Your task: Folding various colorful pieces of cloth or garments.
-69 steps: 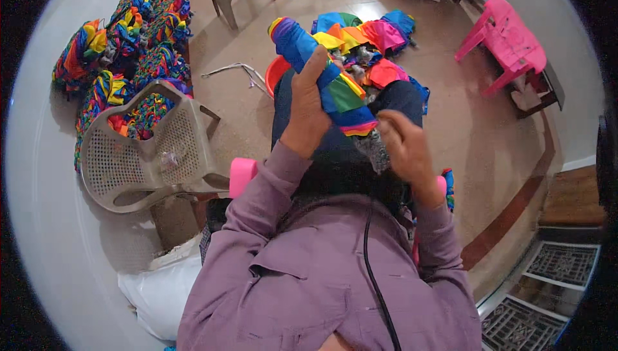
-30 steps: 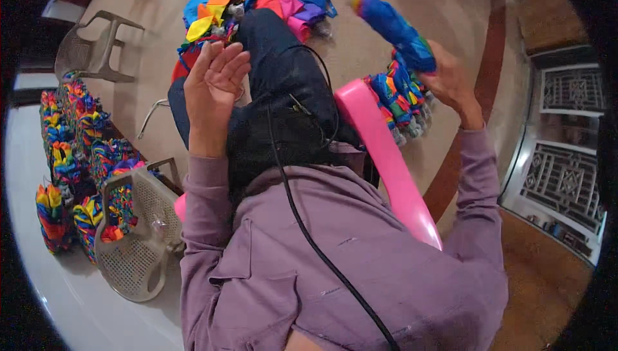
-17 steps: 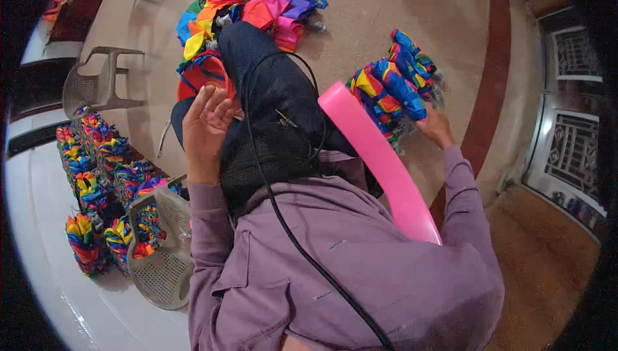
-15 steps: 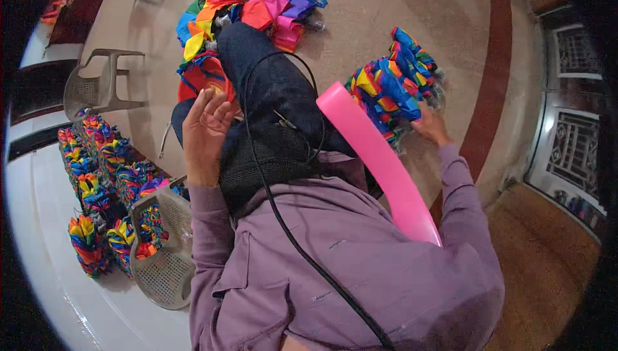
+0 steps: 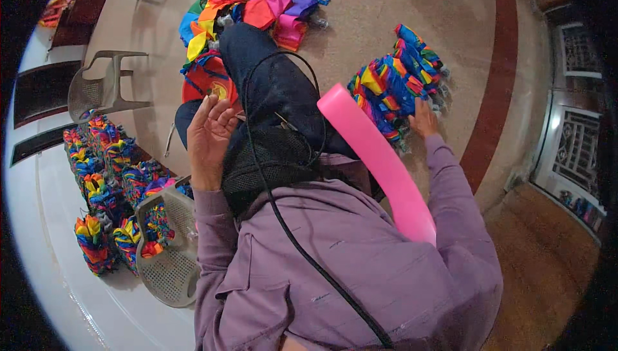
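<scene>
My left hand is raised over my dark lap, palm toward me, fingers apart and holding nothing. My right hand reaches out to the right and rests on the near edge of a pile of folded rainbow-coloured fabric pieces lying on the floor. Its fingers are hidden in the fabric. A pink curved plastic edge runs between my lap and my right arm. A black cord trails down my purple shirt.
Loose bright fabric pieces lie heaped on the floor beyond my knees. Stacked rainbow bundles line the left side by a white wall. A grey perforated plastic chair holds more of them. Another grey chair stands further off.
My right hand swung a folded rainbow piece out to the right and down onto the pile, where it now rests. My left hand let go and stayed raised and open.
</scene>
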Demonstrator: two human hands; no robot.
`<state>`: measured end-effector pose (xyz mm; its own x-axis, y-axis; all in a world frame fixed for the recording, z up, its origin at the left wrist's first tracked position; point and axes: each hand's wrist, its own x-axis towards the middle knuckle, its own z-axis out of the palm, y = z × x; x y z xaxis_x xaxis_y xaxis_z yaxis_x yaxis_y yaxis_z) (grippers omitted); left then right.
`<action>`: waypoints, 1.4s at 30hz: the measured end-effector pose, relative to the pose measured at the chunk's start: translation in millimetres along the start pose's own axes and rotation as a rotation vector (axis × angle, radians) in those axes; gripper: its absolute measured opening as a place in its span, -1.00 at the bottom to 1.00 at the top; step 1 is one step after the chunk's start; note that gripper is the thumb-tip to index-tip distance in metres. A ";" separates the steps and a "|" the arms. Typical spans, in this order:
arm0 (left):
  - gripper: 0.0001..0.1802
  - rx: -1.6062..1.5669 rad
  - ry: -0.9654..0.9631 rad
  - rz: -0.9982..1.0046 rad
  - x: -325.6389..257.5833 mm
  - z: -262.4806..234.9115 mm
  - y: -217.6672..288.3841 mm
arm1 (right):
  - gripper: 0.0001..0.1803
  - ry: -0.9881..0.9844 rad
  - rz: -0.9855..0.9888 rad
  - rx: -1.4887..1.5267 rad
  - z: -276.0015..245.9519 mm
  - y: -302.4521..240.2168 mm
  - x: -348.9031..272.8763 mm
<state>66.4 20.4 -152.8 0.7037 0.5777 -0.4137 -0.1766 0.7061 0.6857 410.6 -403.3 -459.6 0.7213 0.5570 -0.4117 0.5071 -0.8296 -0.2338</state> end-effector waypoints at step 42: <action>-0.71 -0.095 0.016 0.038 -2.8 -10.7 -1.7 | -0.70 0.325 -1.034 0.116 -260.3 -333.3 -3.7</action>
<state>57.3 22.0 -159.2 0.6840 0.6108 -0.3989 -0.2677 0.7188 0.6416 361.7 -118.4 -150.9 0.0698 0.9574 0.2802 0.9050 0.0574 -0.4215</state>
